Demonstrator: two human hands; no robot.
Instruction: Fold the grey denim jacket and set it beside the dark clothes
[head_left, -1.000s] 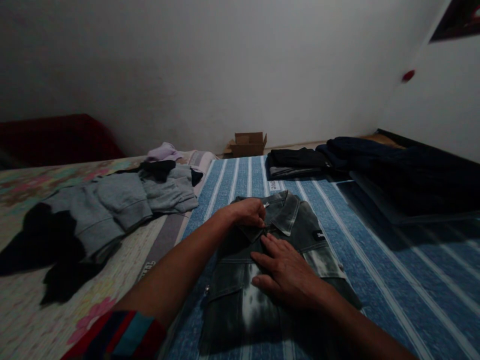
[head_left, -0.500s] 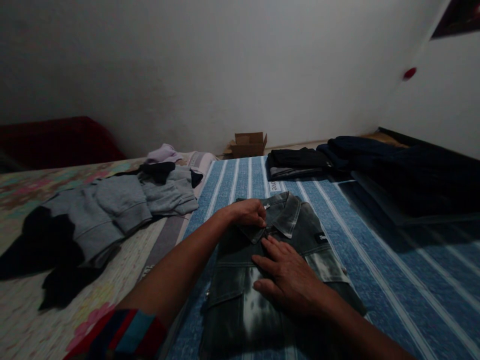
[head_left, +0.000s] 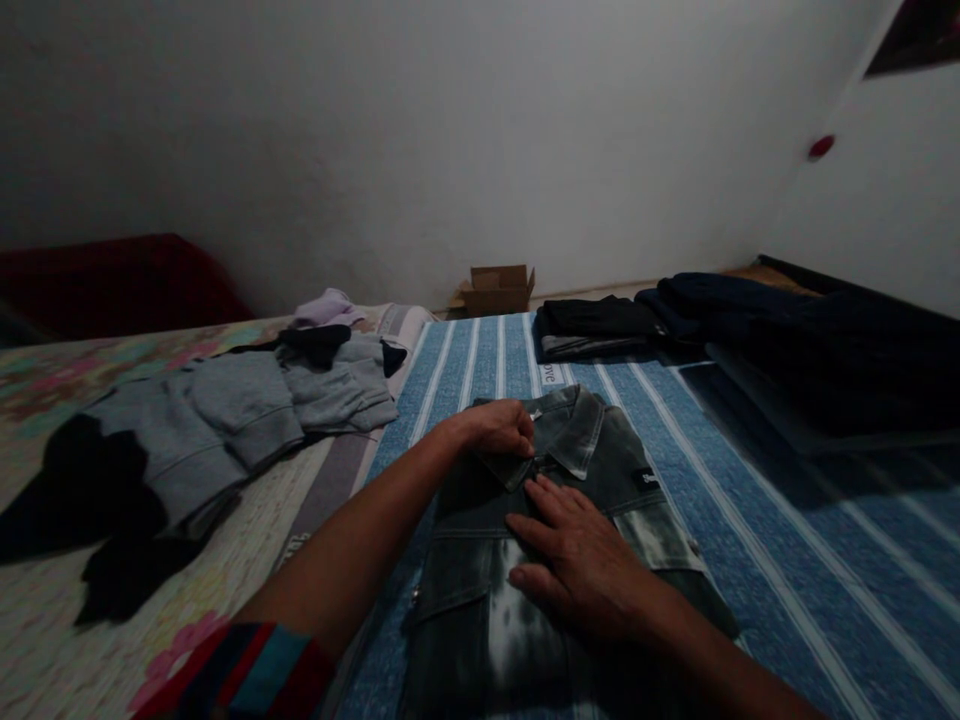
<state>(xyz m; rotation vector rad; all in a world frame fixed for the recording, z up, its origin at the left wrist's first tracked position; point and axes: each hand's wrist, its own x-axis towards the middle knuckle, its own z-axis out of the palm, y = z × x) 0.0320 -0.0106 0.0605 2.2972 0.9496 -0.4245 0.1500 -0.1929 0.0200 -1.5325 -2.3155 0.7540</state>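
A dark grey-green, tie-dyed collared jacket (head_left: 457, 570) lies folded, front up, with its collar toward the wall. My left hand (head_left: 504, 428) is closed at the left side of the collar, its fingers pinching the cloth near the neck opening. Just below, my right hand (head_left: 581, 555) rests flat on the jacket front, fingers stretched and a little apart, the fingertips close to the top of the front closure. Pale blotches show on the chest pockets, and a small black label sits on the right side.
Under the jacket spreads a blue striped sheet (head_left: 750, 540). Rumpled grey clothing (head_left: 225, 410) and black clothing (head_left: 112, 490) lie at left on a floral cover. Dark folded garments (head_left: 600, 325) and a larger dark pile (head_left: 840, 350) are at right. A cardboard box (head_left: 496, 292) stands by the wall.
Almost nothing differs. Both hands keep their places on the jacket, and the whole view has shifted only very slightly.
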